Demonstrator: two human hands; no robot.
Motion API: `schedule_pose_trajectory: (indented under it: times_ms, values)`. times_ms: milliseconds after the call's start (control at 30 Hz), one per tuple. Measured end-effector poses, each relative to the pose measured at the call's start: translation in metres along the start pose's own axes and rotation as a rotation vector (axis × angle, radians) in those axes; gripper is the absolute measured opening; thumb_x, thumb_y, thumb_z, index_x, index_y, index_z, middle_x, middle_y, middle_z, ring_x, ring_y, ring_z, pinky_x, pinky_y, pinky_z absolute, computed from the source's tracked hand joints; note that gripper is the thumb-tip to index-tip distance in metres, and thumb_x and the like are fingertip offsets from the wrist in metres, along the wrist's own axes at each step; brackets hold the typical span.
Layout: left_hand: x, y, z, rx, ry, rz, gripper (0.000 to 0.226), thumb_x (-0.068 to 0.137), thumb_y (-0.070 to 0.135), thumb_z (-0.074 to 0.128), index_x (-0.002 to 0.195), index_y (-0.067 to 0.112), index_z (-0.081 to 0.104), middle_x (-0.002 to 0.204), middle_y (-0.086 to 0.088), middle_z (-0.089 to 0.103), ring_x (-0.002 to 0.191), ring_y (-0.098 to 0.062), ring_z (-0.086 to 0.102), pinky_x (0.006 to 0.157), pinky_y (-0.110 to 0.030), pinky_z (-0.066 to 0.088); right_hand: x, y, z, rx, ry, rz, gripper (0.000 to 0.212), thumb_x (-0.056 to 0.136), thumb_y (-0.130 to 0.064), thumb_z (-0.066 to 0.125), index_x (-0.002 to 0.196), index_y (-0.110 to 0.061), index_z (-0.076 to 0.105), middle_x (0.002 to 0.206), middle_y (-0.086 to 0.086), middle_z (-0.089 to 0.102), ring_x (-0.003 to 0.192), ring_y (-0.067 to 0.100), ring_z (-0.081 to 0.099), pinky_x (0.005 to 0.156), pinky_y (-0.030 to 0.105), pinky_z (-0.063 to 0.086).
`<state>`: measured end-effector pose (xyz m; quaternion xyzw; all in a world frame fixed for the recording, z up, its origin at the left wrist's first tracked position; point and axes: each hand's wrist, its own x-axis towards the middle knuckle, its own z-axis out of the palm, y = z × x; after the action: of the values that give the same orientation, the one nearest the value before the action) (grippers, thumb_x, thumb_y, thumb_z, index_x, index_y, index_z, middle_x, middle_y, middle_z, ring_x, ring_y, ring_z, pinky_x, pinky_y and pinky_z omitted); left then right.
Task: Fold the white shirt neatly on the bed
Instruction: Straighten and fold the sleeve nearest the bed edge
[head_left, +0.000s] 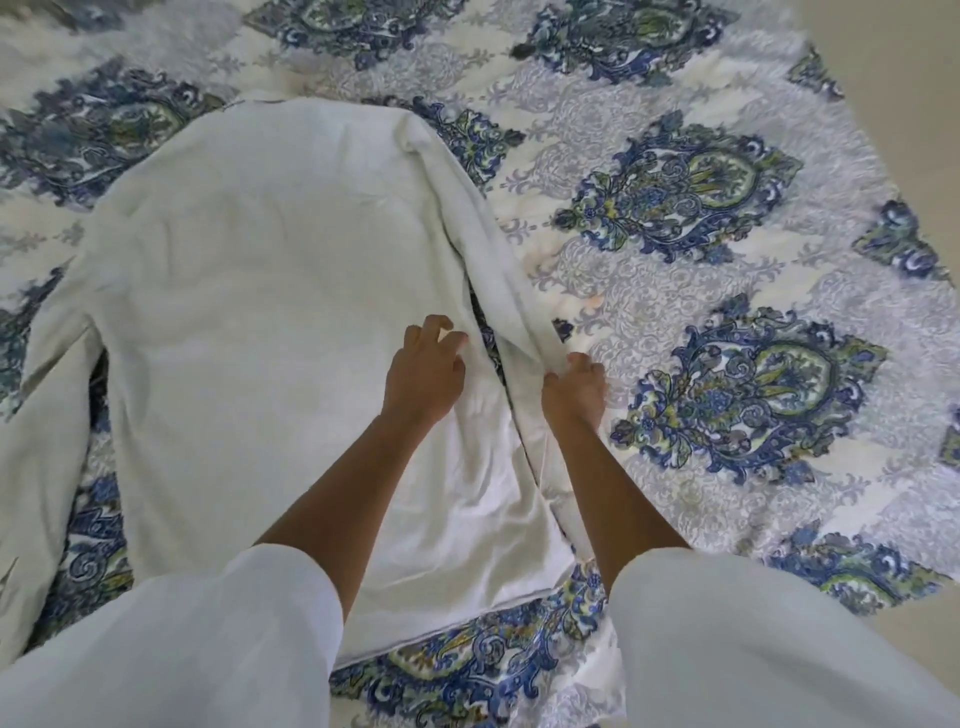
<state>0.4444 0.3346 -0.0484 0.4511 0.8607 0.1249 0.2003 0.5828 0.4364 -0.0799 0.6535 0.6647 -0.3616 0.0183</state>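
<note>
Where it lies: the white shirt (270, 322) is spread flat on the bed, over a patterned bedspread (727, 260), collar end away from the person and hem near them.
State of left hand (423, 374): on the shirt body by its side edge, fingers bent, tips on the cloth; I cannot tell whether it pinches a fold.
State of right hand (574, 387): pinches the long sleeve (498, 249) near its lower end, just beside the body's edge.
Handling: probably light, limp cloth that sags and creases and will not hold a shape.
Where to hold: seams, shoulder, cuff and hem, with one hand pinning the fold line.
Textures: shirt plain and softly wrinkled; bedspread printed with blue-green medallions, looks quilted.
Other sleeve (47, 405): trails off to the left.
</note>
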Motion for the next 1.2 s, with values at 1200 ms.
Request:
schedule_pose_trajectory:
  times_ms: [1200]
  values:
    - [0.149, 0.054, -0.004, -0.072, 0.041, -0.176, 0.041, 0.091, 0.005, 0.044, 0.132, 0.0, 0.045, 0.137, -0.021, 0.042, 0.124, -0.039, 0.039, 0.101, -0.045, 0.033, 0.161, 0.0, -0.155, 0.863, -0.253, 0.256, 0.014, 0.091, -0.017, 0.056, 0.103, -0.015, 0.062, 0.105, 0.015, 0.063, 0.092, 0.027, 0.058, 0.085, 0.043, 0.048]
